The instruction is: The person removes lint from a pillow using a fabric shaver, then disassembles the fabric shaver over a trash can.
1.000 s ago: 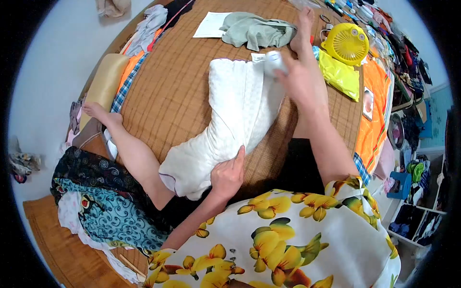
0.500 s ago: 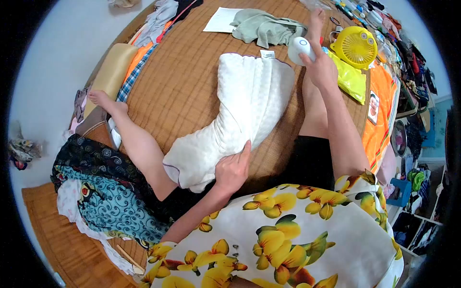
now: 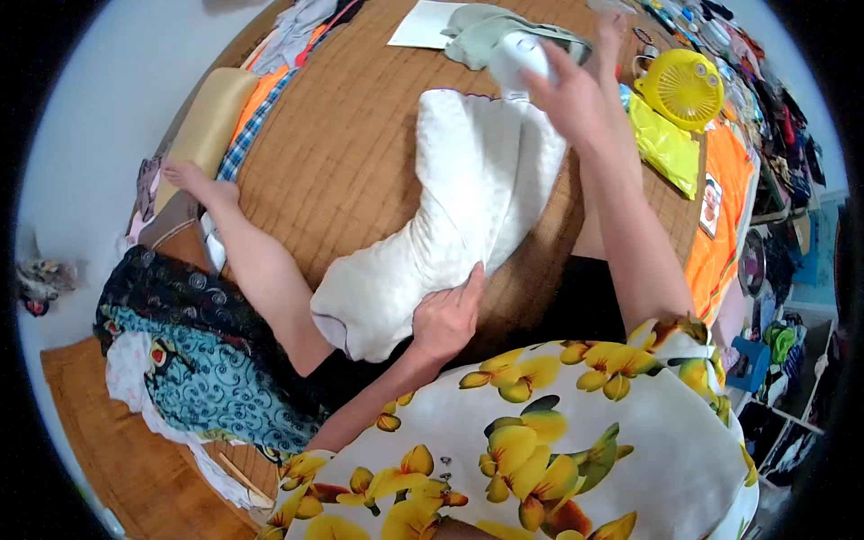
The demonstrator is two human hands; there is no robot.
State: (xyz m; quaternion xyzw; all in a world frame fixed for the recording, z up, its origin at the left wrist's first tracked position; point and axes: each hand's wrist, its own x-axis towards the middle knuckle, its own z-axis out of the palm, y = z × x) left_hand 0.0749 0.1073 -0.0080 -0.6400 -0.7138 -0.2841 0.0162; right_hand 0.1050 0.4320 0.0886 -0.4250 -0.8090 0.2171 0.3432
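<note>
Leftward since the earlier frame, the right hand [image 3: 567, 99] has carried its gripped white device [image 3: 515, 56] over the white garment's [image 3: 450, 216] far end; the left hand [image 3: 447, 317] presses flat, fingers spread, on the near end.

Left hand [image 3: 445, 317] flat, palm down; right hand [image 3: 567, 94] raised, clenched.

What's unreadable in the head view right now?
- Small white rounded device: underside and any markings hidden by the right hand.
- White textured padded cloth: near end covered by the left hand.
- Small photo card by the mat's right edge: too small to make out.
</note>
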